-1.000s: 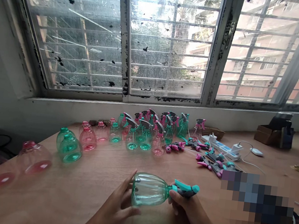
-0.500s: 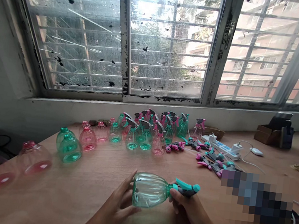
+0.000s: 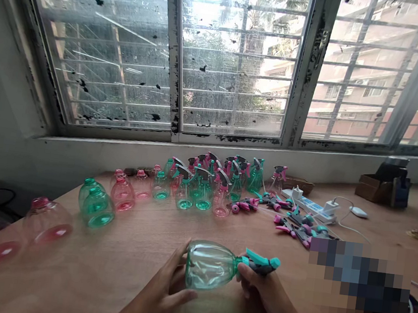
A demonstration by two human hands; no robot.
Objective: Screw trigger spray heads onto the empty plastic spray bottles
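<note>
A clear green spray bottle [image 3: 212, 267] lies sideways in the air above the near edge of the table, its base to the left. My left hand [image 3: 170, 286] is wrapped around the base end, with the thumb below it. My right hand [image 3: 258, 284] grips the neck, where the teal and dark grey spray head [image 3: 262, 263] meets the bottle. The head sits on the bottle's mouth; whether it is fully tight cannot be seen. Some fingers of both hands are hidden behind the bottle.
Spray bottles with heads [image 3: 204, 189] stand in a group by the window. Open pink and green bottles [image 3: 100, 208] stand at the left. Loose spray heads [image 3: 295, 225] lie right of centre, beside a power strip [image 3: 311, 205]. A cardboard box [image 3: 375, 188] is at the back right.
The bottle has turned slightly about its long axis, shown by shifted ridges and reflections. Both hands stay in nearly the same place.
</note>
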